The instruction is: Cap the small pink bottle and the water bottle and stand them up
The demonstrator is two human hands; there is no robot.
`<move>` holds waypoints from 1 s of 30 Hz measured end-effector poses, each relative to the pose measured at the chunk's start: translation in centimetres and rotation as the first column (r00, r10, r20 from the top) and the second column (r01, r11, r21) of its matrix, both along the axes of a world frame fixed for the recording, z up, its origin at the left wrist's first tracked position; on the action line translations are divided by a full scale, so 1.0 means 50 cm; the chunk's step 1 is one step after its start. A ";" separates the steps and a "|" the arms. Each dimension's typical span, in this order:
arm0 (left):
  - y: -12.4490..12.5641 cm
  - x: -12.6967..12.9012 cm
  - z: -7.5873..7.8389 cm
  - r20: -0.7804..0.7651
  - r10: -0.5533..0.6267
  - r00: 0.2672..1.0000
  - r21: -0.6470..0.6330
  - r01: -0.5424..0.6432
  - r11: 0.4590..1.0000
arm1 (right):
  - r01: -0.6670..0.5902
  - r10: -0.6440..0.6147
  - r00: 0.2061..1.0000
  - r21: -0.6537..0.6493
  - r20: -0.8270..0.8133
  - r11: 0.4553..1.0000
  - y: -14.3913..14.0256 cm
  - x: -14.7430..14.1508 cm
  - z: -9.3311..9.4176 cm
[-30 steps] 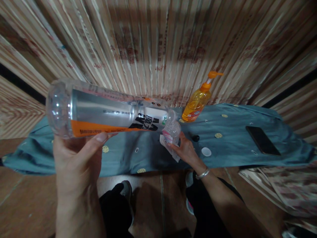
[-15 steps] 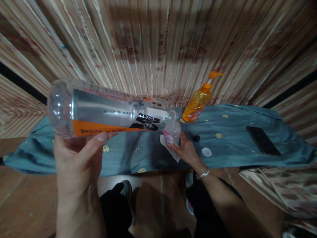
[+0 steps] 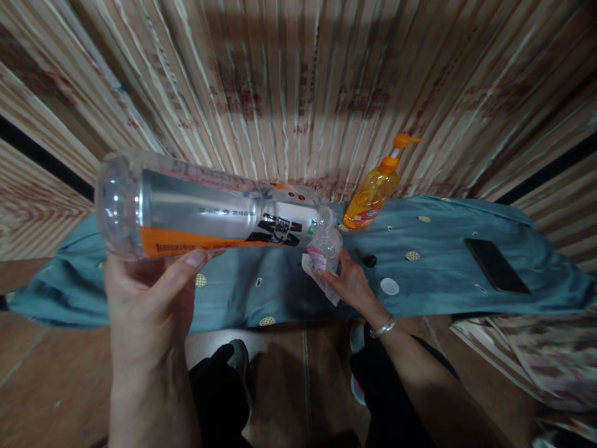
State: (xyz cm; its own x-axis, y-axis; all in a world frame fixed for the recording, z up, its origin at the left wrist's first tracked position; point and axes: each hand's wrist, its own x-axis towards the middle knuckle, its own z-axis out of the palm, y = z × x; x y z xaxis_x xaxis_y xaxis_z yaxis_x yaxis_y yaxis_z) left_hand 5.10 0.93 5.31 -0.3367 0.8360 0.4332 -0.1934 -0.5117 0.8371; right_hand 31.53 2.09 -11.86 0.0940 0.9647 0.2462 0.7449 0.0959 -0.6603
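My left hand [image 3: 153, 292] is closed round a large clear plastic bottle [image 3: 200, 211] with a silver and orange label. It is tipped on its side, base to the left, its neck meeting the top of a smaller clear bottle [image 3: 325, 249]. My right hand [image 3: 351, 280], a bracelet at its wrist, grips that smaller bottle, which has a pink and white label. Beneath it lies a white tissue [image 3: 326, 292]. I cannot make out liquid passing between the necks. Close to my right hand rest a black cap [image 3: 370, 261] and a white round lid [image 3: 389, 286].
An orange pump bottle [image 3: 370, 199] stands at the back of the cloth-covered surface [image 3: 443, 261]. A dark phone [image 3: 496, 266] lies at the right. Pleated curtain [image 3: 298, 93] hangs directly behind. My legs and shoes are below the front edge.
The large bottle and my left hand have shifted very slightly to the right. My right hand and the smaller bottle stay almost still.
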 end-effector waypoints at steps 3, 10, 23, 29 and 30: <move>0.000 0.001 0.001 0.001 -0.004 1.000 -0.009 0.004 1.000 | -0.005 0.005 1.000 -0.011 -0.006 1.000 0.001 0.000 0.001; 0.001 -0.004 -0.005 0.015 -0.004 1.000 -0.005 0.004 1.000 | 0.006 -0.006 1.000 -0.013 0.001 1.000 0.002 0.000 0.004; -0.002 -0.006 -0.006 -0.017 -0.035 0.999 0.000 0.035 0.999 | 0.003 -0.003 1.000 0.007 -0.006 1.000 0.002 -0.001 -0.001; 0.000 -0.003 -0.005 0.003 -0.009 1.000 -0.022 0.010 1.000 | 0.008 -0.008 1.000 -0.006 0.014 1.000 0.002 -0.002 0.005; 0.000 -0.004 -0.007 0.000 -0.012 1.000 -0.018 0.012 1.000 | 0.006 -0.005 1.000 -0.006 0.015 1.000 0.002 -0.003 0.006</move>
